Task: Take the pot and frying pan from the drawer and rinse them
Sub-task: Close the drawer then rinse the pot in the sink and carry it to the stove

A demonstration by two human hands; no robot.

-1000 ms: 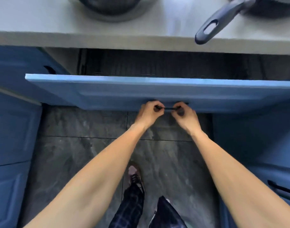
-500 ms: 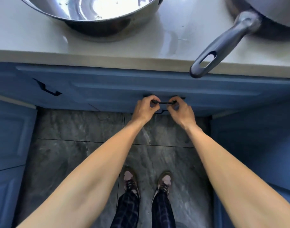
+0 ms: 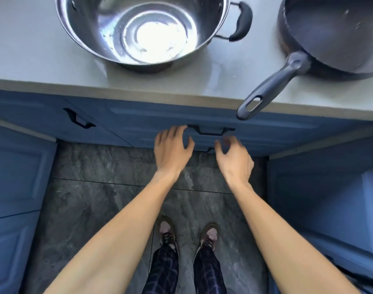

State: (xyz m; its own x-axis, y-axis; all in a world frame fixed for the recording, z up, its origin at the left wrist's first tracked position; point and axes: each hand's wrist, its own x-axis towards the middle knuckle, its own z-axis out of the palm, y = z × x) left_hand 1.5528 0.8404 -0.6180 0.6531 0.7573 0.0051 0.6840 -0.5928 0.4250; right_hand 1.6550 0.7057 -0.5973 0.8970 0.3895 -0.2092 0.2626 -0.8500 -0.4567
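Counter: pale grey worktop (image 3: 43, 49) runs across the top of the view, its front edge overhanging blue cabinet fronts.
Pot: steel pot (image 3: 143, 30) stands on the counter at about 12 o'clock, open and upright, a black side handle at its 3 o'clock.
Frying pan: dark frying pan (image 3: 338, 32) sits on the counter at about 2 o'clock, well apart from the pot; its long handle points to 7 o'clock and juts past the counter edge.
Floor: grey stone tiles (image 3: 86, 198) below, with two shoes (image 3: 167, 234) standing at 6 o'clock.
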